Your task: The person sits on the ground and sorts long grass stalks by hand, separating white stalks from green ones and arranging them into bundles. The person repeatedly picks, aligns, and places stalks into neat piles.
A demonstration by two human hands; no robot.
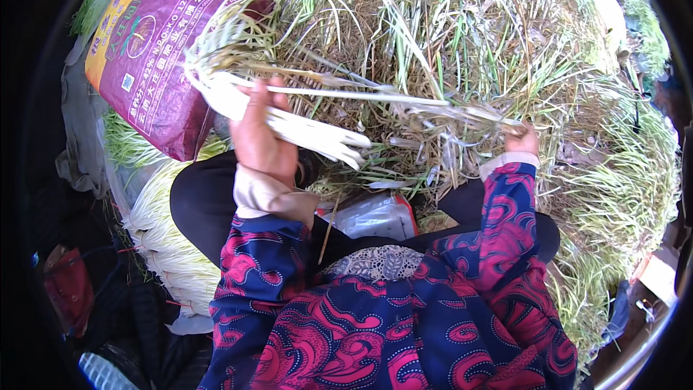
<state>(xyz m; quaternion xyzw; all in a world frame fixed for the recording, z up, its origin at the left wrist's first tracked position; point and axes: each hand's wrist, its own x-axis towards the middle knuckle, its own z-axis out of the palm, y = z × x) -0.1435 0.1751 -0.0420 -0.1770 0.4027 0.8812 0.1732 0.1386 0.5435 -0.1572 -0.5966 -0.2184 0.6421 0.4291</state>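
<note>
My left hand [263, 133] is closed around a bunch of pale, chive-like stalks [317, 133]. Their white ends point right toward the middle, and the yellowish leafy ends [231, 32] fan out to the upper left. From the bunch, long withered strands [404, 94] stretch across to the right. My right hand [522, 141] grips the far ends of these strands between closed fingers, well apart from my left hand.
A wide heap of loose green and brown leaves [447, 29] fills the far side and right. A purple and yellow sack [155, 50] lies at the upper left. Bundled pale stalks [170, 231] line my left side. Clear plastic [372, 218] lies between my legs.
</note>
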